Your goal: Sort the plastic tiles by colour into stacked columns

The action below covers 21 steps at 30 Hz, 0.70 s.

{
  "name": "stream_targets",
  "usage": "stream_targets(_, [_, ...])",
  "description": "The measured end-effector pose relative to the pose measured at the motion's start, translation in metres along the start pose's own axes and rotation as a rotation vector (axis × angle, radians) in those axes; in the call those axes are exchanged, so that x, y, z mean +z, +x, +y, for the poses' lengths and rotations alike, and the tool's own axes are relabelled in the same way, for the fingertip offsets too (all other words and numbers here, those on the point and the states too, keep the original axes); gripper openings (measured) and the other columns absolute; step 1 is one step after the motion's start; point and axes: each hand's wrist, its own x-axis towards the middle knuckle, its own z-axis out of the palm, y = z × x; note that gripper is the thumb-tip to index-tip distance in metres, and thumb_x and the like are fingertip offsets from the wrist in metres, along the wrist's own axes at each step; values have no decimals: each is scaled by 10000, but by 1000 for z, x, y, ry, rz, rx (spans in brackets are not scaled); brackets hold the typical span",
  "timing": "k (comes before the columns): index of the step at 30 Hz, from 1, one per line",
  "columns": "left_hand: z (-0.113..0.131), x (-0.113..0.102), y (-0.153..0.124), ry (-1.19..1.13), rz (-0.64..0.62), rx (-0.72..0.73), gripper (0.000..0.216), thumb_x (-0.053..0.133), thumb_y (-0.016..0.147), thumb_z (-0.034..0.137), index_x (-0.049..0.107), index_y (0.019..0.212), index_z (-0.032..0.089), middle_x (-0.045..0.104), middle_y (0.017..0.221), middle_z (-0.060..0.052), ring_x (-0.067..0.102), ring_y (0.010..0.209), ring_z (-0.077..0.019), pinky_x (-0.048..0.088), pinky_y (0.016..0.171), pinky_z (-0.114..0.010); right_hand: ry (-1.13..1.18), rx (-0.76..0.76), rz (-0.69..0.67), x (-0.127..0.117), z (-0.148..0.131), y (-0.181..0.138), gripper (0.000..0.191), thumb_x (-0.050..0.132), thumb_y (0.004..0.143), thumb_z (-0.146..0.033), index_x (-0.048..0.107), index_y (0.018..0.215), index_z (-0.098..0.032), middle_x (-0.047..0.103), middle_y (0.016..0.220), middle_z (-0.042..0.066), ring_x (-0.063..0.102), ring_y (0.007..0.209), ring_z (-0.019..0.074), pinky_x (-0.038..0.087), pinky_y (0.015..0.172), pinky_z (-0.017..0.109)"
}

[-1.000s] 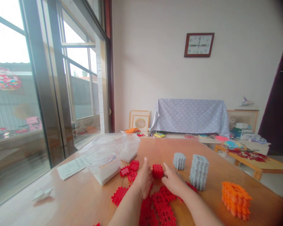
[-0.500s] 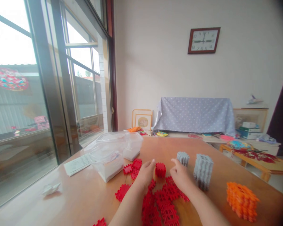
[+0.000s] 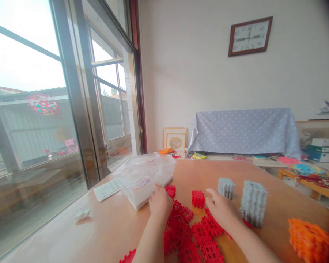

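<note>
Several red interlocking plastic squares lie in a loose heap on the wooden table, between my forearms. My left hand reaches down over the left edge of the heap, beside the clear plastic packaging. Its fingers curl downward and are mostly hidden, so any grip is unclear. A small stack of red squares stands upright behind the heap. Just right of that stack is my right hand, fingers partly extended and apart, with nothing visible in them.
A short grey stack, a taller grey stack and an orange stack stand to the right. Clear plastic packaging, a paper sheet and a small crumpled white item lie to the left.
My left hand has moved left and down, from beside the red stack to the loose squares near the packaging. My right hand stays by the stack. The view has turned slightly left.
</note>
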Motion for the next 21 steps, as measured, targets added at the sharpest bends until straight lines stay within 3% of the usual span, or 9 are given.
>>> stream_targets(8, [-9, 3, -3, 166, 40, -11, 205, 500, 882, 204, 620, 1046, 177, 625, 1264, -258, 470, 1325, -439, 265, 1115, -615, 23, 16, 2, -2, -1, 0, 403, 441, 967, -381, 587, 1329, -280, 757, 818, 18, 700, 814, 241, 330, 612, 310])
stream_targets(14, [-2, 1, -1, 519, 5, 22, 309, 418, 889, 119, 617, 1123, 152, 666, 1219, -213, 581, 1192, -386, 415, 982, -532, 45, -15, 50, 7, 8, 5, 389, 449, 972, -374, 616, 1301, -248, 773, 936, 54, 709, 860, 230, 374, 652, 296])
stream_targets(21, [2, -1, -2, 572, -2, 20, 285, 436, 898, 130, 630, 1105, 159, 672, 1221, -202, 609, 1157, -362, 438, 940, -476, 48, -25, 60, 8, 10, 7, 364, 461, 970, -356, 645, 1266, -254, 785, 1011, 65, 724, 951, 249, 420, 717, 300])
